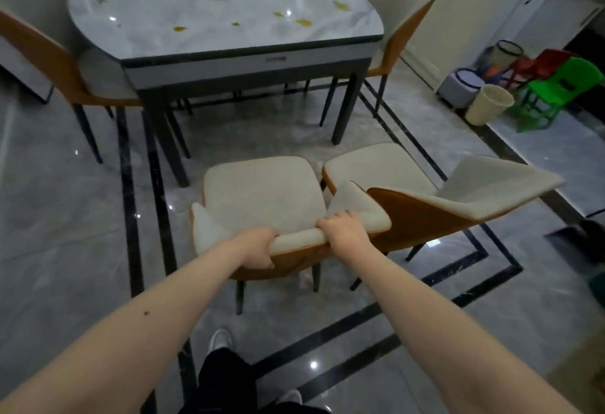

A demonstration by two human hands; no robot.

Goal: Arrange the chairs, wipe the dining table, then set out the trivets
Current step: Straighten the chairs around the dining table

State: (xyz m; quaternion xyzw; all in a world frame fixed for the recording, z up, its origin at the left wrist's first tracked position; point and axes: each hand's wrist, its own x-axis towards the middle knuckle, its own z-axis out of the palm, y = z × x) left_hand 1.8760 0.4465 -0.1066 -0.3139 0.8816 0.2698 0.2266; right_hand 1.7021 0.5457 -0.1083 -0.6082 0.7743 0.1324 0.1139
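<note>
A cream-and-orange chair (pixel 262 191) stands in front of me, facing the dining table (pixel 226 11). My left hand (pixel 258 246) and my right hand (pixel 343 228) both grip the top edge of its backrest. A second chair (pixel 425 191) of the same kind stands touching it on the right, turned at an angle. The marble-look tabletop carries several yellowish food scraps and smears. One chair (pixel 42 50) is at the table's left side and another chair (pixel 402 11) at its right side. No trivets are in view.
Against the white cabinets (pixel 458 11) at the right stand a cream waste bin (pixel 487 104), a small grey stool (pixel 461 86), and stacked red and green plastic chairs (pixel 556 92). The glossy tiled floor has dark inlay stripes. My feet show at the bottom.
</note>
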